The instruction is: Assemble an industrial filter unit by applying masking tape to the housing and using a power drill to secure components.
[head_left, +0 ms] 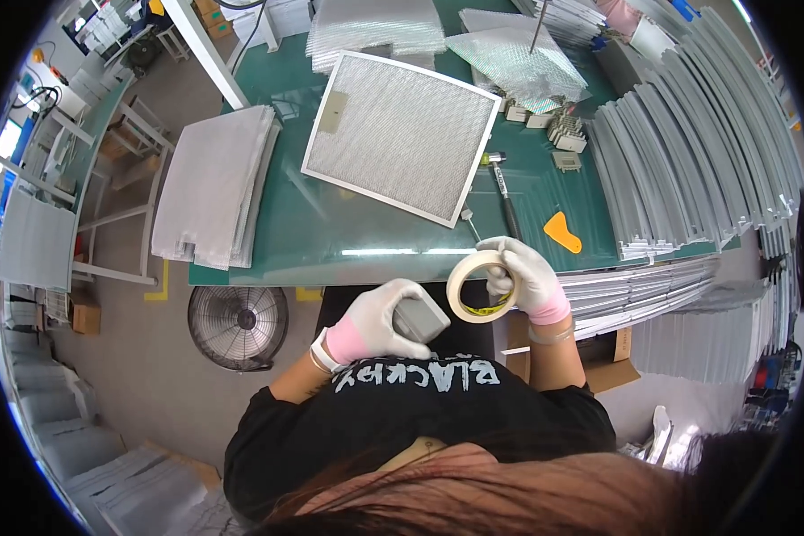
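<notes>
Both my hands wear white gloves with pink cuffs and are held close to my body, just off the near edge of the table. My left hand (377,320) is wrapped round a grey box-like block (422,318) with rounded corners; its kind I cannot make out. In my right hand (525,279) is a roll of cream masking tape (456,290), gripped at its right side with fingers through the core. Beyond the hands a framed metal mesh filter panel (402,134) lies tilted on the green table (330,237). The block and the tape roll are apart.
A hammer (506,196) and an orange scraper (562,232) lie right of the panel. Small metal brackets (566,134) sit behind them. Mesh sheets (214,183) are stacked at the left, metal frames (688,152) at the right. A round floor fan (238,323) stands below the table's left.
</notes>
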Demonstrator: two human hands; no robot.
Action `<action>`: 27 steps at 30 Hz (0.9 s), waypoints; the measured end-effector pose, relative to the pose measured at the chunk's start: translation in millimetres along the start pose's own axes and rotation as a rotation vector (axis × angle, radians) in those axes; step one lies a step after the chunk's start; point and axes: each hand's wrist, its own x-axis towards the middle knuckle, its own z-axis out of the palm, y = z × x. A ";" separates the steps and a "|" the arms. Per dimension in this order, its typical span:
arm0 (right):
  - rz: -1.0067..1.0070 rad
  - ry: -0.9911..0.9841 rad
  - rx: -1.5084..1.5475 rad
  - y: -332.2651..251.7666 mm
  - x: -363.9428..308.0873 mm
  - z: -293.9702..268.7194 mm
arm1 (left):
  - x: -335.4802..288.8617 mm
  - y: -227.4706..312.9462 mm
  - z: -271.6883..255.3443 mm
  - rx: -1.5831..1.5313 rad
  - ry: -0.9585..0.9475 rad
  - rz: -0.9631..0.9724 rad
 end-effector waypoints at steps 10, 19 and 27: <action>-0.062 0.112 -0.028 18.2 5.9 17.4 | 4.3 -13.0 2.1 -0.159 -0.091 0.185; -0.225 0.181 -0.224 29.8 27.6 41.6 | 15.2 -17.7 6.7 -0.199 -0.190 0.314; -0.340 0.201 -0.168 37.5 37.7 52.8 | 29.8 -9.6 17.4 0.085 -0.123 0.316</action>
